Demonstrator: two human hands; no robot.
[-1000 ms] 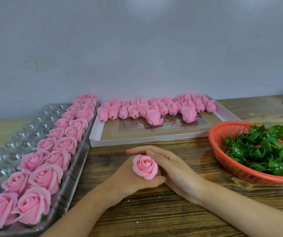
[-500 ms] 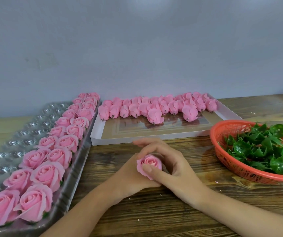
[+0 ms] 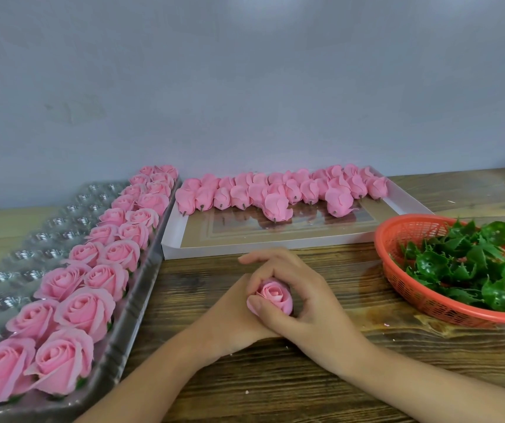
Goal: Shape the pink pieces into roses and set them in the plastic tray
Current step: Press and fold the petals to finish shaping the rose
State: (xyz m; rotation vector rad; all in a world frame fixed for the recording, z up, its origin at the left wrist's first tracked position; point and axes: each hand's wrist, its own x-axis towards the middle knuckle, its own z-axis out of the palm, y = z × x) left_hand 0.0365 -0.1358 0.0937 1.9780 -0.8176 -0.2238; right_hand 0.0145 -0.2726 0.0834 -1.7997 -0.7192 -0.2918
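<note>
Mid-bench, near the front edge, one pink rose stands about upright, bloom up and tipped toward the front — petals tightly wound, smooth, still bud-shaped. The right hand curls its fingers round it, thumb pressing; the left hand sits beneath — whether its hidden fingers grip, I cannot tell.
</note>
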